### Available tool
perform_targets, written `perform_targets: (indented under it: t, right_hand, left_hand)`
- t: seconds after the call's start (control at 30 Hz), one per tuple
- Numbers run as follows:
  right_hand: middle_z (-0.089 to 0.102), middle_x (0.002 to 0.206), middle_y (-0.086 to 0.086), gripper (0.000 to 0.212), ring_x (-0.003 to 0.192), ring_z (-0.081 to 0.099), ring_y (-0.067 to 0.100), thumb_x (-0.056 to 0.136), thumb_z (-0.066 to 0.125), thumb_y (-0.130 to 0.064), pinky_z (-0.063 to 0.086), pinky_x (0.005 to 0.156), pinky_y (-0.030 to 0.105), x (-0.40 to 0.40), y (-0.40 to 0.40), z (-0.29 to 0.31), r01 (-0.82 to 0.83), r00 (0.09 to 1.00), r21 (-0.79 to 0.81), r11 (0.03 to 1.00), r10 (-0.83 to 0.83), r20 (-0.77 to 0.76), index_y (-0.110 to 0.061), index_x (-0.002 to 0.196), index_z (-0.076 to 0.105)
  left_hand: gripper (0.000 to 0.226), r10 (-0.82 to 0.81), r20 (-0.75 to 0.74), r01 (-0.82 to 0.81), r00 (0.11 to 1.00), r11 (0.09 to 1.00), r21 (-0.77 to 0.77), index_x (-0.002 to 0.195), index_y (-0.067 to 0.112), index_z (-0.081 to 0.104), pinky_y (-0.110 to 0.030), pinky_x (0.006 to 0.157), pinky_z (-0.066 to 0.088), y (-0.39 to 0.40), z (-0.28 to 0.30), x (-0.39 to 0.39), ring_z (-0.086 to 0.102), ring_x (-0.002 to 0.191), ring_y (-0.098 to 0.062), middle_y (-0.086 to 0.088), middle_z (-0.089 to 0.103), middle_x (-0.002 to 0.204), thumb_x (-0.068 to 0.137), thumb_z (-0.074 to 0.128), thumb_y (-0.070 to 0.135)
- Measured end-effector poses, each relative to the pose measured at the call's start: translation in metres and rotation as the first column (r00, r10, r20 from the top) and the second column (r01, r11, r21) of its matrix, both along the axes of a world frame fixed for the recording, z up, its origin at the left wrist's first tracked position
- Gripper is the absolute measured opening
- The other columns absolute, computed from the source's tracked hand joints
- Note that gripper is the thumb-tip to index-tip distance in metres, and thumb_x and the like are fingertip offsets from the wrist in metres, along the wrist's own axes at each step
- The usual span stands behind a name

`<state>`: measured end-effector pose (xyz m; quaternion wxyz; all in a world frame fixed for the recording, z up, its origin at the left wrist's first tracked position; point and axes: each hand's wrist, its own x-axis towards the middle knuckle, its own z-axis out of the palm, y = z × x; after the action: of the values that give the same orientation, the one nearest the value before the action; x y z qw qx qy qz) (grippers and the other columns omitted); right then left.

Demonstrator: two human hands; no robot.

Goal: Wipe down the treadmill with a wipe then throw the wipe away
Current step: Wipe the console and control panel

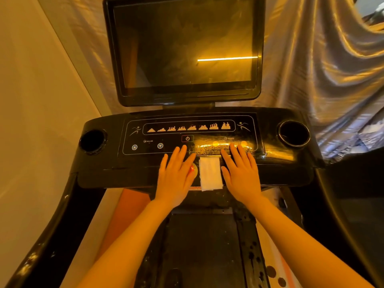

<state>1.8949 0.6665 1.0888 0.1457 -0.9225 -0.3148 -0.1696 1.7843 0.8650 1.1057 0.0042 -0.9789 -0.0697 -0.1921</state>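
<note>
Wipe (209, 173): white, folded rectangle, lying flat on the treadmill console (124, 171), long axis pointing toward the screen (185, 46).
Left hand (176, 175): flat, fingers straight, just left of wipe.
Right hand (242, 173): flat, fingers straight, just right of wipe.

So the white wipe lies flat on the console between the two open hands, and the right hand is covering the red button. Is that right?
Not quite. In the head view the red button is partly covered by the left hand, not the right hand. The rest holds: the white wipe lies flat on the console between the two open hands.
</note>
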Motion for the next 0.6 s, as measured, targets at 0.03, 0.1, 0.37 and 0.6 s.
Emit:
perform_targets:
  t: [0.03,0.1,0.37,0.6]
  right_hand:
    - [0.039,0.155,0.015,0.057,0.146,0.031,0.036,0.102,0.025,-0.045,0.026,0.115,0.053,0.0,0.0,-0.001,0.001,1.0,0.002,1.0,-0.001,0.007,-0.018,0.149,0.043]
    - [0.037,0.157,0.014,0.057,0.147,0.028,0.035,0.103,0.022,-0.045,0.025,0.117,0.052,-0.001,0.001,-0.002,0.002,1.0,0.005,1.0,-0.002,0.008,-0.019,0.15,0.041]
    - [0.035,0.158,0.012,0.056,0.148,0.026,0.032,0.103,0.025,-0.045,0.025,0.118,0.051,0.001,0.0,-0.006,-0.011,1.0,0.051,0.999,0.011,0.011,-0.021,0.151,0.04]
    - [0.04,0.155,0.014,0.056,0.146,0.031,0.035,0.102,0.028,-0.045,0.03,0.115,0.053,0.001,0.0,-0.003,-0.022,1.0,0.076,0.997,0.021,0.013,-0.019,0.147,0.046]
  left_hand:
    - [0.055,-0.036,-0.013,0.036,0.999,0.999,0.037,0.148,0.022,0.041,-0.049,0.117,0.017,-0.009,0.0,0.001,0.025,0.148,-0.027,-0.008,0.032,0.159,0.101,0.024,0.044]
    - [0.055,-0.077,-0.062,0.082,0.995,0.993,0.09,0.149,0.022,0.04,-0.049,0.117,0.015,-0.024,0.0,0.003,0.03,0.146,-0.026,-0.007,0.037,0.157,0.101,0.026,0.044]
    - [0.071,-0.021,-0.203,0.072,0.979,0.967,0.244,0.156,0.017,0.022,-0.051,0.12,0.007,-0.045,0.002,0.009,0.013,0.152,-0.029,-0.01,0.014,0.165,0.099,0.042,0.054]
    - [0.075,0.041,-0.228,-0.008,0.973,0.99,0.143,0.157,0.009,0.01,-0.042,0.118,0.008,-0.055,0.006,0.022,0.014,0.152,-0.029,-0.012,0.012,0.165,0.102,0.045,0.046]
